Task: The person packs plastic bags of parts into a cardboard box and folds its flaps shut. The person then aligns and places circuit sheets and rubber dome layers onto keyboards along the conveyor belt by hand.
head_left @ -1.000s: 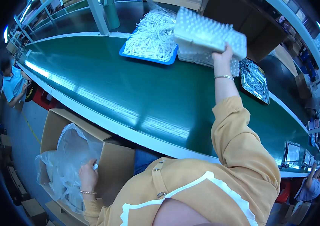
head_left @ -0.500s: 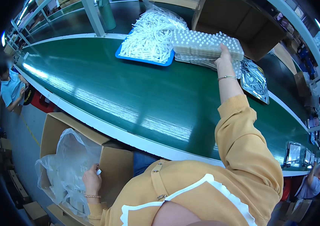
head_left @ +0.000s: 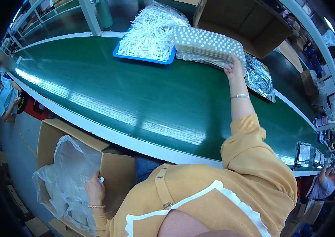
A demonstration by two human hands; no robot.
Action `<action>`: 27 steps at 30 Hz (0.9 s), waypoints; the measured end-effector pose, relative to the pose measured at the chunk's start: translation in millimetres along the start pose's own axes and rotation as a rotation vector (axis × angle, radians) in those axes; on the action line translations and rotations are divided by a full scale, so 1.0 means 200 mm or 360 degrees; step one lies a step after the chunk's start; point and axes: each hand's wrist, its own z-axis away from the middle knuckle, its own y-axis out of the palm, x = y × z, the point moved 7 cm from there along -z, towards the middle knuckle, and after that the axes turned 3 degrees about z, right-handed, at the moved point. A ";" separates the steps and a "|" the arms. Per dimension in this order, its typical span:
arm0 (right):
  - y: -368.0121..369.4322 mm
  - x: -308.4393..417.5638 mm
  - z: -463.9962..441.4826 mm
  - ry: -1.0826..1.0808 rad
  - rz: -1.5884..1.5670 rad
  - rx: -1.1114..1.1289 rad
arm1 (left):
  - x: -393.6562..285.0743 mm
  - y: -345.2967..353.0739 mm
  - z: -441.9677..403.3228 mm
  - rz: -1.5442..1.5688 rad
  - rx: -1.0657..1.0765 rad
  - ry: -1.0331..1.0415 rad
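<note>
Green table [head_left: 116, 91]: right grip [head_left: 230, 63] at stack [head_left: 207, 41] beside tray [head_left: 141, 59], hold unclear; left grip [head_left: 95, 189] closed

At the long green worktop's [head_left: 136, 102] far edge I see a blue rectangular plastic tray [head_left: 143, 59] left of white-dotted rectangular sheets [head_left: 205, 40].

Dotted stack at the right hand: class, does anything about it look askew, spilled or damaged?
The dotted stack looks slightly askew: along its near side, the layers do not line up neatly, with lower ones seeming to jut out. Nothing there appears spilled or damaged.
</note>
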 end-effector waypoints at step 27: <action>0.87 0.04 0.91 -0.3073 0.2213 0.0749 | 0.19 -0.33 0.12 0.0436 -0.0931 -0.0024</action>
